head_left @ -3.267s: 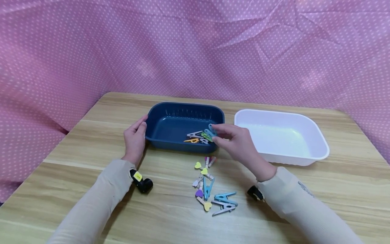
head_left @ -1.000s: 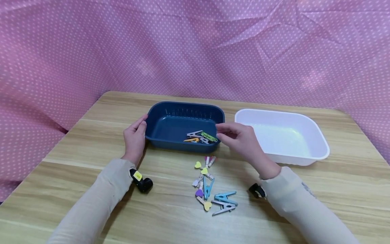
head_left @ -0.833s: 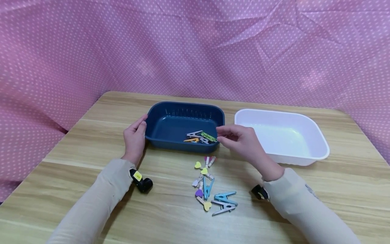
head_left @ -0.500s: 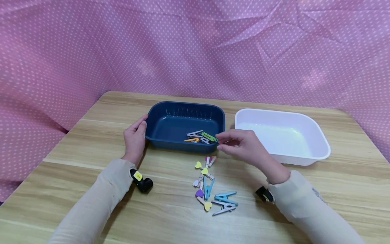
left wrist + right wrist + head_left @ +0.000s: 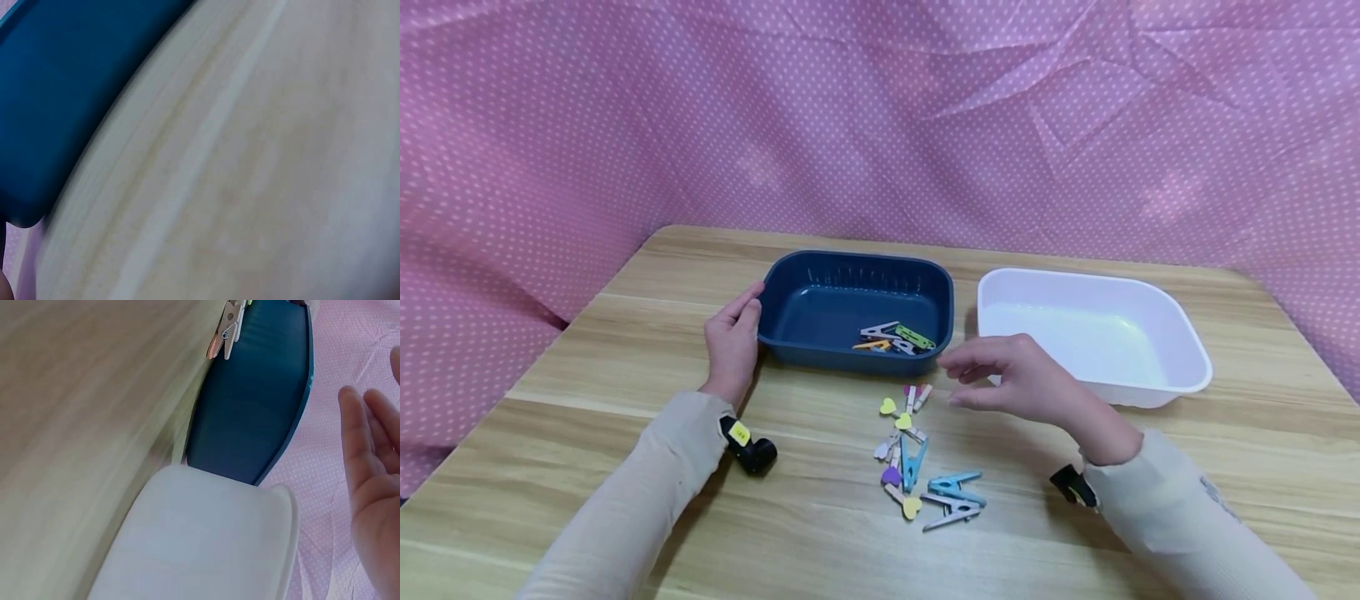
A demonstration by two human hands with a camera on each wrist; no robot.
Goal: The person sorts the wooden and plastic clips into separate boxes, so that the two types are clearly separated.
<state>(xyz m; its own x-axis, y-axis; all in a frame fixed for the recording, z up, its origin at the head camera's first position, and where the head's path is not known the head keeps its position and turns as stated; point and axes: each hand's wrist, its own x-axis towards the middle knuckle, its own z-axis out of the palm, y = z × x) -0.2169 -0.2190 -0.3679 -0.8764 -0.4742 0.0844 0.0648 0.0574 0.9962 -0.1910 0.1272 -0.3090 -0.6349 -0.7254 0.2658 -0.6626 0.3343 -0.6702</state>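
My left hand (image 5: 732, 340) rests against the left side of a dark blue tub (image 5: 820, 357), fingers extended along its outer wall at the rim. My right hand (image 5: 1011, 379) hovers empty off the tub's near right corner, thumb apart from the fingers. In the right wrist view this hand (image 5: 375, 481) shows an empty palm. Inside the tub's near right corner lie several clothespins, among them a green clothespin (image 5: 914, 337) and an orange clothespin (image 5: 872, 345). On the table before the tub lie small wooden pegs with hearts, such as a yellow-heart peg (image 5: 911, 507).
Two blue clothespins, one (image 5: 912, 463) upright in view and another (image 5: 955, 486) beside it, lie near a grey clothespin (image 5: 951, 512). A white tub (image 5: 1150, 397) stands right of the blue one on the wooden table (image 5: 820, 533). A pink dotted curtain (image 5: 880, 125) hangs behind.
Earlier my right hand pinched a blue clothespin over the blue tub; it has let go and moved right and toward me, its fingers spreading. My left hand has stayed put.
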